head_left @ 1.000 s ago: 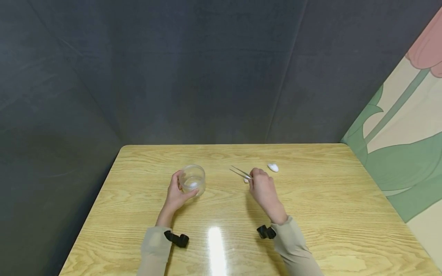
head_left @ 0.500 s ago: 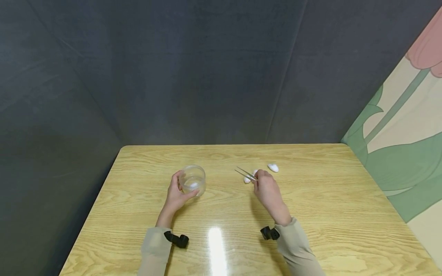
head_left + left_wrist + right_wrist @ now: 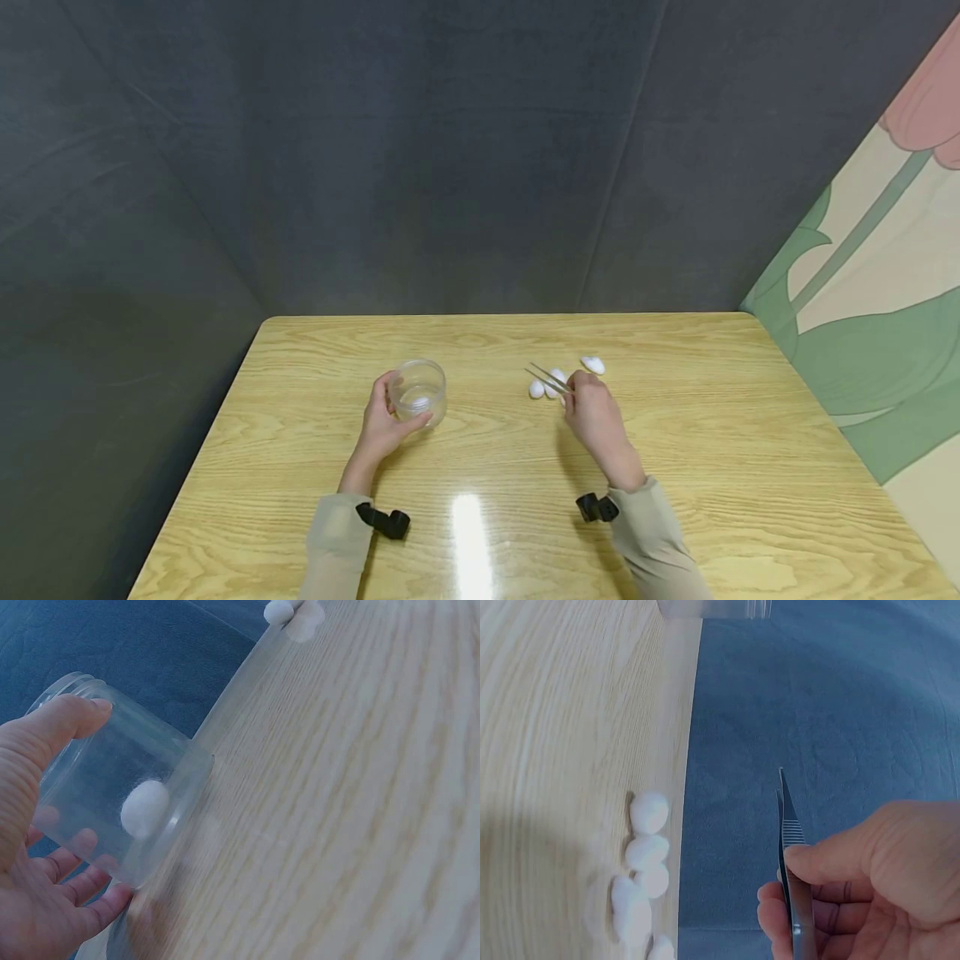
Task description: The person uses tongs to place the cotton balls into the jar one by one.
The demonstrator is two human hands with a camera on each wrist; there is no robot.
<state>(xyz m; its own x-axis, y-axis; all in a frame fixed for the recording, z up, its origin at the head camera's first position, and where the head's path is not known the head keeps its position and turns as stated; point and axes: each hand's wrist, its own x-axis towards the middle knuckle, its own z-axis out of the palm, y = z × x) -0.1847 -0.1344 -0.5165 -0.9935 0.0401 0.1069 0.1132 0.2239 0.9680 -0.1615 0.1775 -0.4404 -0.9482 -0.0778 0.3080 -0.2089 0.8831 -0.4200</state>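
Observation:
My left hand (image 3: 381, 427) grips a clear plastic jar (image 3: 105, 765), with the thumb and fingers on opposite sides of its wall. One white cotton ball (image 3: 145, 809) lies at the bottom, visible through the plastic. Metal tweezers (image 3: 792, 838) are pinched in my right hand (image 3: 596, 421), their tips slightly apart and nothing between them. In the head view they point up and left, overlapping the cotton balls (image 3: 536, 389) on the table. The right wrist view has several of these white balls (image 3: 649, 813) in a loose row, left of the tweezers.
The wood-grain table (image 3: 300, 517) ends at the back against a dark fabric wall (image 3: 450, 167). Another white cotton piece (image 3: 593, 365) lies behind my right hand. A black wrist camera (image 3: 597, 507) is strapped to each sleeve. A flowered panel (image 3: 885, 358) stands at the right.
My right hand has moved to the right with the tweezers, uncovering more of the cotton balls on the table. The left hand and jar have stayed in place.

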